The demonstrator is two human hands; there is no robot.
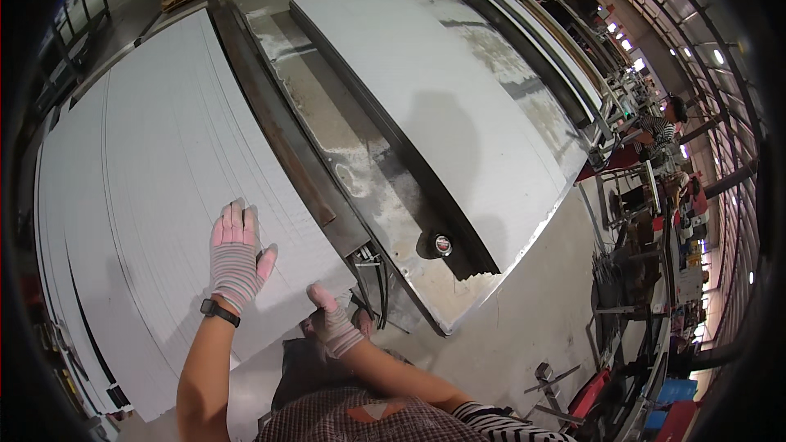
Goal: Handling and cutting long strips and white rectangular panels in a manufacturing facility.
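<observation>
A: Step?
B: Prob. steadying the white sheet stack (164,139), under both hands' reach; next move prob. calls for even edge support.
A: Mat'l?
B: Thin, flat, edges staggered. White-smeared worktop (372,176) R of stack.
A: Hands?
B: Knit-gloved. L hand (236,258) flat atop stack, thumb apart; R hand (334,326) at stack's near edge, can't tell if gripping.
</observation>
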